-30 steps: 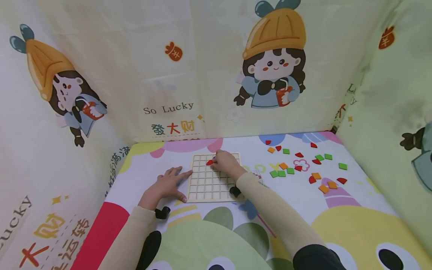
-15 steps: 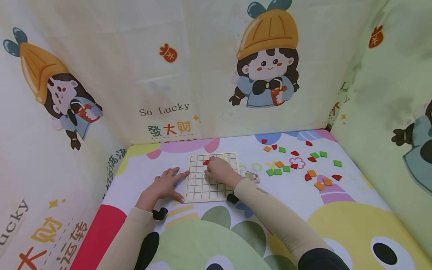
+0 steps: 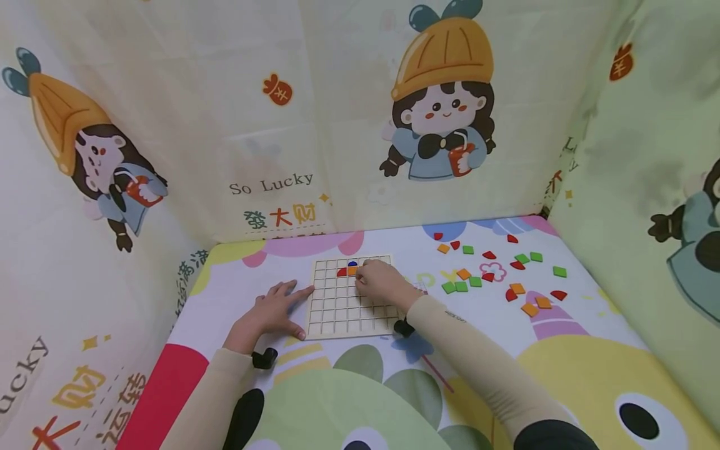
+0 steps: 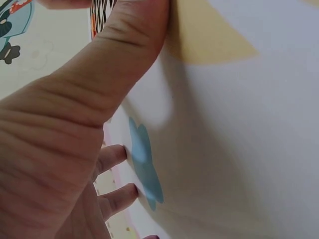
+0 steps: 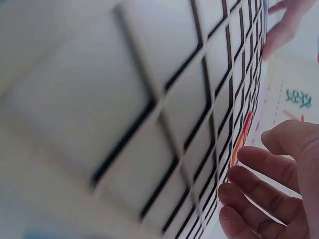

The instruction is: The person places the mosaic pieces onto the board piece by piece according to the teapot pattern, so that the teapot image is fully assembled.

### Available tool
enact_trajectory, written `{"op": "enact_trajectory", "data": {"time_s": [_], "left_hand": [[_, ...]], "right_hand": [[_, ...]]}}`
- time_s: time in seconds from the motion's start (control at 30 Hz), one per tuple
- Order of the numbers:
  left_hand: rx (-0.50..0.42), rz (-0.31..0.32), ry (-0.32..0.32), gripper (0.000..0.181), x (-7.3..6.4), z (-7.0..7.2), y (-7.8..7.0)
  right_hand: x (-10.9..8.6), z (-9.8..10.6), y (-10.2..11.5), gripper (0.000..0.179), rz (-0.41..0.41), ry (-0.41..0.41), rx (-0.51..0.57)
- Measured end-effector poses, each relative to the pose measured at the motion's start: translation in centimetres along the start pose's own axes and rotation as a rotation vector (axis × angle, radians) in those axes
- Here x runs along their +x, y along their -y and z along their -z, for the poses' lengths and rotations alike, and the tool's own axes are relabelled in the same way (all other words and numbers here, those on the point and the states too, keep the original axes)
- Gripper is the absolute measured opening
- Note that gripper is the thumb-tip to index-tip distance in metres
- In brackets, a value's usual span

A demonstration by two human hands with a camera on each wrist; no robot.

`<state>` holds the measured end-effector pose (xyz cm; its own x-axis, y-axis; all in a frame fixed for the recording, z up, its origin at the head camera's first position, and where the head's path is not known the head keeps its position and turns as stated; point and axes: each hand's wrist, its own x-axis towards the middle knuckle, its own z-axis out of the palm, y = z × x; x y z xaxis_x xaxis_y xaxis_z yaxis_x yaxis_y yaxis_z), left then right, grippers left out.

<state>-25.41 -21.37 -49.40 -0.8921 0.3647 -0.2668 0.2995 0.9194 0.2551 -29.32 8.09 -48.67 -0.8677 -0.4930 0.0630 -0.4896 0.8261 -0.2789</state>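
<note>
A pale gridded board lies on the table. Near its far edge, in the head view, sit a red quarter-round piece, an orange square tile beside it and a blue piece just behind. My right hand hovers at the board, right of the orange tile. In the right wrist view its fingers are loosely bent with nothing visible between them and the thumb. My left hand is spread, thumb and index fingertips at the board's left edge.
Several loose red, green and orange pieces lie scattered on the right of the table. A small printed card is mostly hidden behind my right forearm. Printed cloth walls rise behind and beside the table.
My right hand pressed over the board beside the red piece, then moved slightly right, uncovering the orange tile and the blue piece. The left hand stays at the board's edge.
</note>
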Motion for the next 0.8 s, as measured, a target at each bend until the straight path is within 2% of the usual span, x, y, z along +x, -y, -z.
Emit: {"op": "enact_trajectory", "data": {"time_s": [0.2, 0.43, 0.6, 0.8], "left_hand": [[0.009, -0.006, -0.010, 0.118, 0.1, -0.1, 0.1], [0.018, -0.001, -0.008, 0.118, -0.1, -0.1, 0.5], [0.031, 0.002, 0.001, 0.120, 0.1, -0.3, 0.8], [0.026, -0.012, -0.010, 0.119, 0.1, 0.0, 0.4]], "right_hand": [[-1.3, 1.8, -2.1, 0.020, -0.082, 0.008, -0.025], [-2.9, 3.6, -4.1, 0.023, -0.186, 0.034, 0.017], [-4.0, 4.4, -6.0, 0.024, -0.210, 0.036, -0.025], [-5.4, 5.7, -8.4, 0.021, -0.183, -0.001, -0.097]]}}
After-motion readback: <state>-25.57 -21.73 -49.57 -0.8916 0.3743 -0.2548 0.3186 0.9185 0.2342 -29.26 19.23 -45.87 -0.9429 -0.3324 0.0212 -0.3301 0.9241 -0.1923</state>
